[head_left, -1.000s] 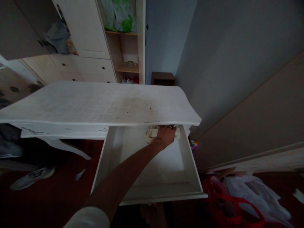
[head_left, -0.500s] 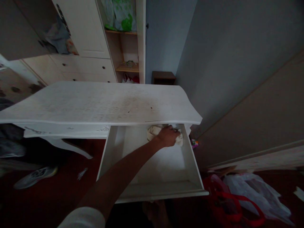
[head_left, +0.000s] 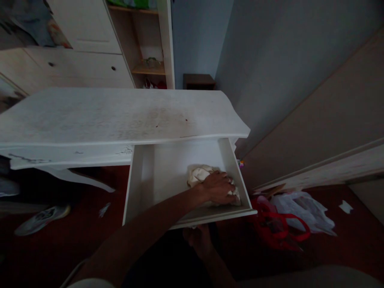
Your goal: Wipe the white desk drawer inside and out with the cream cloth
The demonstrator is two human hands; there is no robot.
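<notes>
My left hand (head_left: 218,187) reaches into the open white drawer (head_left: 231,162) of a white desk (head_left: 120,116). Its fingers are closed over a crumpled cream cloth (head_left: 198,174), pressing it onto the drawer floor in the front right corner. My right hand (head_left: 199,240) is in shadow just below the drawer's front panel, at its middle. Its fingers are too dark to make out.
A red bag (head_left: 277,226) and a white plastic bag (head_left: 303,210) lie on the dark red floor right of the drawer. A shoe (head_left: 40,218) lies at the left under the desk. A wardrobe with shelves (head_left: 150,70) stands behind, and a large panel (head_left: 324,132) leans at the right.
My left hand has dragged the cloth from the back of the drawer to its front right corner. The view has tilted down, and my right hand shows more under the drawer front.
</notes>
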